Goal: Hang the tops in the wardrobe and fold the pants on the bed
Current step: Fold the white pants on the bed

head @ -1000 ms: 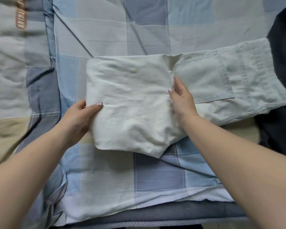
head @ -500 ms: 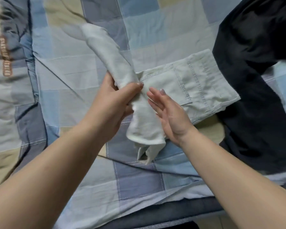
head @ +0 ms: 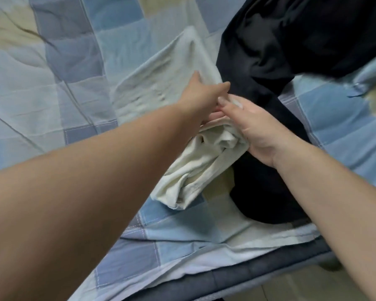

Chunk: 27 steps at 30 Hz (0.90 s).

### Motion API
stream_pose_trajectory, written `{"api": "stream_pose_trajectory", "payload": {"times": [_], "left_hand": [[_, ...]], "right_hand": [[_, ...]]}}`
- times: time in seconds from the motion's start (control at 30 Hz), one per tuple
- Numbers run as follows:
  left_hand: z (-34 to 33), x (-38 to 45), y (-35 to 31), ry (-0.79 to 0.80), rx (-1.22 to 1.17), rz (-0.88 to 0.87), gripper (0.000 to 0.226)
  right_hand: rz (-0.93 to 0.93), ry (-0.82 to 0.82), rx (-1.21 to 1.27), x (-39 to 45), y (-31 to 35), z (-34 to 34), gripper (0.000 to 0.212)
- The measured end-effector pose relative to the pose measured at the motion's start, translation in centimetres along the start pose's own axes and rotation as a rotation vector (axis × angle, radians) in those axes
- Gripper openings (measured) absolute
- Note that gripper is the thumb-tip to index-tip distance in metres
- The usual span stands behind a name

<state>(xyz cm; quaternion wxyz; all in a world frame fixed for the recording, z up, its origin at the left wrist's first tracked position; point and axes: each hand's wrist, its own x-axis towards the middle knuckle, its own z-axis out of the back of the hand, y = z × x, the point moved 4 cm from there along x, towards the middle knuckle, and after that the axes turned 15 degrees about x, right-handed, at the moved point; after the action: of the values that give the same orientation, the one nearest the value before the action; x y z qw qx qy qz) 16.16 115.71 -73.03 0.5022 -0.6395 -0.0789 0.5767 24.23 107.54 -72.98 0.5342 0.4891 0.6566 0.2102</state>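
The pale light-green pants (head: 161, 88) lie folded over on the checked quilt (head: 52, 61) in the middle of the head view. Their bunched layers (head: 193, 174) show at the near end. My left hand (head: 202, 94) reaches across the top fold and grips its right edge, with the thumb pointing right. My right hand (head: 256, 129) presses flat-fingered against the side of the stacked layers, right beside my left hand. Both hands meet at the pants' right edge, next to a dark garment.
A black garment (head: 291, 51) lies crumpled on the bed right of the pants, touching them and running down past my right wrist. The bed's near edge, with a dark grey border (head: 237, 276), crosses the bottom; pale floor (head: 313, 287) shows below it.
My left hand has carried the lifted half of the pants over to the right onto the other half. My right hand moved from under the fold to its side. The view swung right.
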Motion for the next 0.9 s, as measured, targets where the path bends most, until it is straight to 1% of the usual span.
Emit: {"api": "stream_pose_trajectory", "payload": {"times": [0.03, 0.07, 0.1, 0.13, 0.17, 0.2, 0.27, 0.33, 0.37, 0.43, 0.5, 0.53, 0.57, 0.63, 0.67, 0.7, 0.73, 0.8, 0.83, 0.9], "left_hand": [[-0.9, -0.1, 0.8, 0.059, -0.005, 0.038, 0.071], [-1.2, -0.1, 2.1, 0.083, 0.018, 0.068, 0.067], [-1.1, -0.4, 3.5, 0.065, 0.064, 0.085, 0.059], [-0.6, -0.6, 5.1, 0.004, 0.132, 0.087, 0.051], [0.2, -1.0, 6.6, -0.070, 0.229, 0.074, 0.045], [0.9, -1.6, 8.0, -0.128, 0.355, 0.051, 0.040], [1.7, -2.8, 10.4, -0.147, 0.612, -0.030, 0.036], [1.6, -3.7, 11.7, -0.119, 0.854, -0.154, 0.035], [1.5, -4.0, 11.9, -0.128, 0.928, -0.213, 0.034], [1.1, -4.2, 11.5, -0.176, 0.945, -0.298, 0.030], [0.7, -4.3, 10.9, -0.210, 0.870, -0.370, 0.032], [0.6, -4.3, 10.7, -0.213, 0.838, -0.400, 0.033], [0.6, -4.3, 10.6, -0.213, 0.820, -0.420, 0.033], [1.1, -4.3, 10.6, -0.230, 0.822, -0.442, 0.028], [1.7, -4.2, 10.6, -0.256, 0.838, -0.454, 0.026], [2.3, -3.9, 10.6, -0.292, 0.866, -0.473, 0.026], [3.0, -3.4, 10.6, -0.328, 0.911, -0.492, 0.031], [4.0, -1.9, 10.3, -0.367, 1.039, -0.509, 0.048], [4.3, -1.1, 10.0, -0.378, 1.118, -0.526, 0.055], [4.8, 0.9, 9.1, -0.369, 1.289, -0.564, 0.064]], "right_hand": [[-0.027, -0.068, -0.088, 0.2, -1.0, 1.5, 0.025], [-0.061, -0.155, -0.158, 0.6, -2.3, 3.0, 0.020], [-0.092, -0.238, -0.199, 0.6, -3.6, 4.3, 0.015], [-0.106, -0.297, -0.222, 0.7, -4.5, 5.1, 0.015], [-0.108, -0.338, -0.237, 0.7, -5.1, 5.6, 0.020], [-0.102, -0.372, -0.249, 0.8, -5.6, 5.9, 0.030], [-0.073, -0.398, -0.282, 1.1, -6.0, 6.0, 0.041], [-0.046, -0.407, -0.322, 1.1, -6.1, 5.9, 0.041], [-0.022, -0.398, -0.365, 1.2, -6.0, 5.8, 0.038], [0.094, -0.384, -0.449, 1.3, -5.2, 5.6, 0.031], [0.235, -0.412, -0.429, 1.4, -4.2, 6.3, 0.029], [0.256, -0.434, -0.424, 1.7, -3.8, 7.1, 0.030], [0.226, -0.443, -0.459, 2.0, -3.7, 7.7, 0.032], [0.086, -0.444, -0.651, 2.3, -4.2, 8.9, 0.042], [0.066, -0.440, -0.769, 2.6, -4.3, 8.9, 0.047], [0.114, -0.428, -0.868, 2.7, -3.9, 8.1, 0.051], [0.208, -0.393, -0.952, 3.0, -3.2, 6.7, 0.053], [0.377, -0.262, -1.125, 3.9, -2.4, 3.4, 0.056], [0.413, -0.193, -1.212, 4.7, -2.4, 2.0, 0.057], [0.419, -0.077, -1.396, 6.6, -2.7, 0.0, 0.058]]}}
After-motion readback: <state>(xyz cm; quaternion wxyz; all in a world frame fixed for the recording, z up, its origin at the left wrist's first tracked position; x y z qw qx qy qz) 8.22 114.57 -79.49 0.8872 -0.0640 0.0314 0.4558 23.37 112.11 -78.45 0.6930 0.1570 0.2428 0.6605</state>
